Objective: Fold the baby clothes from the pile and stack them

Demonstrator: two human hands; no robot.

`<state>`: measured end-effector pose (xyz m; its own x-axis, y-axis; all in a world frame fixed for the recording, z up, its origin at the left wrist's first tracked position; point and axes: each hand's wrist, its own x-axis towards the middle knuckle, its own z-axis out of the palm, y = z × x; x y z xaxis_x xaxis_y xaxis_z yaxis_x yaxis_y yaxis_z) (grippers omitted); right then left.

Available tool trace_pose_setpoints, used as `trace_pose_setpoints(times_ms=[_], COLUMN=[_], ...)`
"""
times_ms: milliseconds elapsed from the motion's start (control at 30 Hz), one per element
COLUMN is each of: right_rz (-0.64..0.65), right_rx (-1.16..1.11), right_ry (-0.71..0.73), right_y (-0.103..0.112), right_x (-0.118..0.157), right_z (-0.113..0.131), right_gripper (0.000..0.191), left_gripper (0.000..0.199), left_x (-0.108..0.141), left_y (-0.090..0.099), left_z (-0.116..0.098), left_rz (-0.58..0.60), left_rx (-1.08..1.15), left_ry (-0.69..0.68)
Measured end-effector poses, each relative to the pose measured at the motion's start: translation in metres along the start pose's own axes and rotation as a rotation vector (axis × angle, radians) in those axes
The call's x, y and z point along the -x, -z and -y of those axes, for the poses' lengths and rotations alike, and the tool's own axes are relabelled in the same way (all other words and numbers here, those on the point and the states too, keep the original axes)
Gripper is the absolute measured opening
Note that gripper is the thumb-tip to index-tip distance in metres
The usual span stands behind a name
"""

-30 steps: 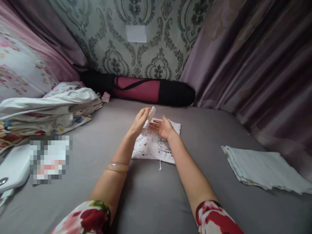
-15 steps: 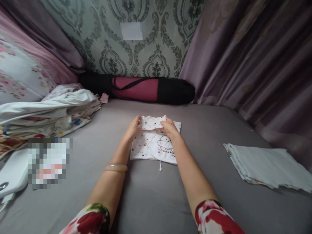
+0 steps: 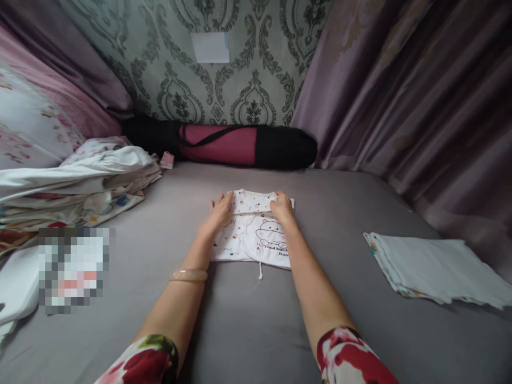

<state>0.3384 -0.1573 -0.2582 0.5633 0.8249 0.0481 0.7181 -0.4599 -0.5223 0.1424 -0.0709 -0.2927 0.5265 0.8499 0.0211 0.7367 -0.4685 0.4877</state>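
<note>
A small white printed garment lies on the grey sheet in the middle, its upper part folded down over the rest. A bear drawing and lettering show on its right half, and a white string hangs from its lower edge. My left hand lies on the left end of the folded part with its fingers spread. At the right end, my right hand has its fingers closed on the cloth.
Folded white cloth lies at the right. On the left are a pile of clothes, a white device and a blurred-out item. A black and maroon long bag rests along the patterned wall.
My left hand has loosened from the cloth and spread its fingers. My right hand has moved slightly outward to the garment's right corner. The folded part now lies flatter.
</note>
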Motion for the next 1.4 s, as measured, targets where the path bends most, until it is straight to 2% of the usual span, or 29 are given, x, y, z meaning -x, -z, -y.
trace_pose_setpoints(times_ms=[100,167,267,367,433,500,633,767,967,1133,1267,1400], right_rz=[0.0,0.005,-0.058,-0.082,-0.029,0.04,0.144,0.134,0.195,0.129,0.155,0.175], right_rx=[-0.022,0.004,0.091,0.145,0.158,0.175,0.208,0.23,0.202,0.237,0.266,0.291], right_ry=[-0.09,-0.079,-0.047,0.136,0.289,0.359,0.322,0.308,0.278,0.21,0.151,0.141], right_y=[0.009,0.012,0.008,-0.005,-0.015,-0.023,-0.031,-0.033,-0.015,-0.007,-0.014,-0.015], right_x=[0.006,0.01,0.011,0.012,0.015,0.021,0.03,0.032,0.034,0.036,0.036,0.033], right_z=[-0.001,-0.002,-0.002,0.005,0.012,0.017,0.019,0.017,0.026,0.026,0.021,0.018], right_gripper=[0.046,0.043,0.041,0.045,0.05,0.054,0.057,0.056,0.057,0.058,0.058,0.059], left_gripper=[0.066,0.066,0.062,0.055,0.053,0.053,0.059,0.064,0.061,0.054,0.051,0.051], left_x=[0.001,0.002,0.005,0.01,0.013,0.013,0.009,0.007,0.005,0.002,0.007,0.01], left_y=[0.0,0.002,0.01,0.017,0.016,0.011,-0.003,-0.004,0.0,0.013,0.029,0.035], left_z=[0.002,0.001,-0.008,-0.023,-0.031,-0.033,-0.022,-0.015,-0.01,-0.002,-0.002,-0.001], left_rz=[0.008,0.018,-0.004,-0.068,-0.079,-0.044,0.061,0.088,0.078,-0.009,-0.01,-0.016], left_rx=[-0.025,-0.039,-0.053,-0.074,-0.086,-0.099,-0.146,-0.15,-0.096,-0.057,-0.052,-0.038], left_ry=[0.009,0.019,0.009,-0.061,-0.129,-0.161,-0.103,-0.059,-0.058,-0.019,0.052,0.13])
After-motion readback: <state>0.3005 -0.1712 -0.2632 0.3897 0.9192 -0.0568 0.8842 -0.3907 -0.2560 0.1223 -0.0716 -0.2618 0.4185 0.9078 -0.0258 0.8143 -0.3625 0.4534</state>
